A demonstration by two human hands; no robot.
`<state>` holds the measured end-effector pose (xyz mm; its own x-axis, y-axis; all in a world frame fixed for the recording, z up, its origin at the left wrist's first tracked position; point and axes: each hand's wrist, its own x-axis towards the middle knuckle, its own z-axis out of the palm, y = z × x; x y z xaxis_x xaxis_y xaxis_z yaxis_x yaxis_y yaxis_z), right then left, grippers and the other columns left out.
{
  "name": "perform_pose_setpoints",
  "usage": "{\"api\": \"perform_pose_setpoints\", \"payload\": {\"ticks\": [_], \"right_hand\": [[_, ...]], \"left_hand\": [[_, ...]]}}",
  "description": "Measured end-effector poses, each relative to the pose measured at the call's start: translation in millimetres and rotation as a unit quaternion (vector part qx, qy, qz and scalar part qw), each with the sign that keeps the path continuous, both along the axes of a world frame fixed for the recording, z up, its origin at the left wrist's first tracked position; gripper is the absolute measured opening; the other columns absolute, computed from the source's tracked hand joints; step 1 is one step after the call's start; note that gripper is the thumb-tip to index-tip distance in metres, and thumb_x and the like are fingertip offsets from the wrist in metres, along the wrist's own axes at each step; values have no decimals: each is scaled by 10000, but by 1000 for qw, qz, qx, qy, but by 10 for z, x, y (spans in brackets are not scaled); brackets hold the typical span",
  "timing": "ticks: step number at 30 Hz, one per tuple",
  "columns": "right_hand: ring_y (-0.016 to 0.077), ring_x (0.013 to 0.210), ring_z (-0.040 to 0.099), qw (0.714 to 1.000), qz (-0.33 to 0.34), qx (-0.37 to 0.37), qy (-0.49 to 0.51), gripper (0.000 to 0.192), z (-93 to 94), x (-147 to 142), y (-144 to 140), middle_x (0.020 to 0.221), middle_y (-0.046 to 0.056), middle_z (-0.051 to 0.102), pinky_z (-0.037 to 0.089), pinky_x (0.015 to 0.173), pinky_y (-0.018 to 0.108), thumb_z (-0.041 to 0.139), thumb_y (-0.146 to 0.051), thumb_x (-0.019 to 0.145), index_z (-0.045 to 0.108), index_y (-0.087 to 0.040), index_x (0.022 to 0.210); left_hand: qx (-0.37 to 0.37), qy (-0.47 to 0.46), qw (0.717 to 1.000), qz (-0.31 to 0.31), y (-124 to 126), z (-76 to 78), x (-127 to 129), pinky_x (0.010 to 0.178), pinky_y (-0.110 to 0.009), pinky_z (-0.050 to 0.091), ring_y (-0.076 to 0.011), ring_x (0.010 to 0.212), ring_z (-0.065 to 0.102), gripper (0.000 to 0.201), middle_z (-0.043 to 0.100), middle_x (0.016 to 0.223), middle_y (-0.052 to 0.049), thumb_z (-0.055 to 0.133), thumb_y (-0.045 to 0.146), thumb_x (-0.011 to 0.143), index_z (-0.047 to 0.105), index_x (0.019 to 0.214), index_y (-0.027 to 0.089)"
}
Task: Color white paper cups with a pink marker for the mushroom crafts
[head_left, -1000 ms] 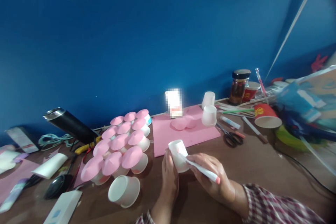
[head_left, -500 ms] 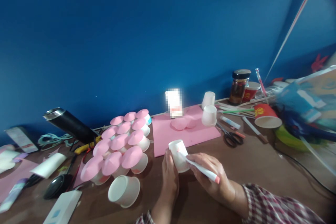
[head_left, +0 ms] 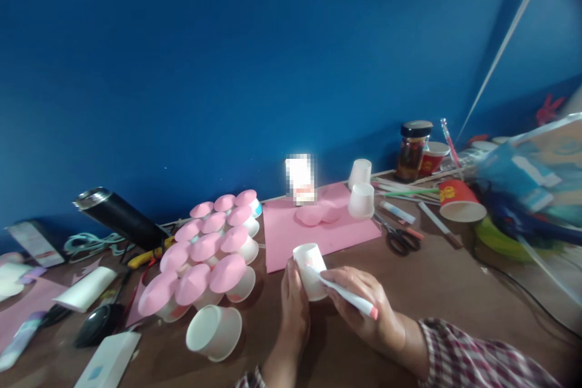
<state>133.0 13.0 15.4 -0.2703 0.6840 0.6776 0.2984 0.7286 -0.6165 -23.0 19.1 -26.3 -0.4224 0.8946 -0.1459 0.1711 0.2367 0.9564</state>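
One marker slanting up-left toward tilted cup, right hand pinching marker, left hand gripping cup

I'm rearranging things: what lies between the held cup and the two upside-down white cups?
In the head view, mostly the pink sheet lies between the held cup and the white cups.

Bare fingers; right sleeve plaid, maroon and white; left sleeve checked too (mere sliver visible).

You have twelve white cups topped with pink paper cones, four uncovered white paper cups, two red paper cups, one pair of black-handled scissors and one black cylindrical flask.
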Motion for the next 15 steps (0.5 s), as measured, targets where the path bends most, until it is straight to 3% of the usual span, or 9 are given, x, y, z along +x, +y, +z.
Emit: {"api": "perform_pose_setpoints", "payload": {"ticks": [4,7,11,15], "right_hand": [[177,636,667,1000,-3,5,0,178,3,-1,-3,793,66,710,554,613,284,540,-151,914,645,-172,1056],[180,620,663,1000,-12,8,-6,177,28,1,-7,773,63,707,556,603,293,507,-176,930,650,-175,1034],[186,639,680,1000,-22,8,-9,177,85,11,-11,782,67,719,569,614,294,501,-188,935,658,-181,1018],[191,644,685,1000,-21,10,-3,249,135,23,-12,787,82,726,573,617,303,431,-256,980,664,-176,1013]], "left_hand": [[-29,-12,999,-13,-5,54,21,1080,-332,422,-283,1393,407,530,437,1490,-226,364,343,948,478,1374,49],[-30,-15,999,-18,2,-20,50,1042,-275,451,-255,1365,452,552,431,1498,-215,334,365,959,452,1396,51],[28,26,999,-15,1,-235,-3,1056,-331,459,-297,1346,473,564,505,1439,-216,428,442,931,503,1362,86],[119,108,986,-52,-39,-399,-184,1172,-419,309,-322,1416,363,535,583,1369,-184,606,459,825,601,1259,147]]}}
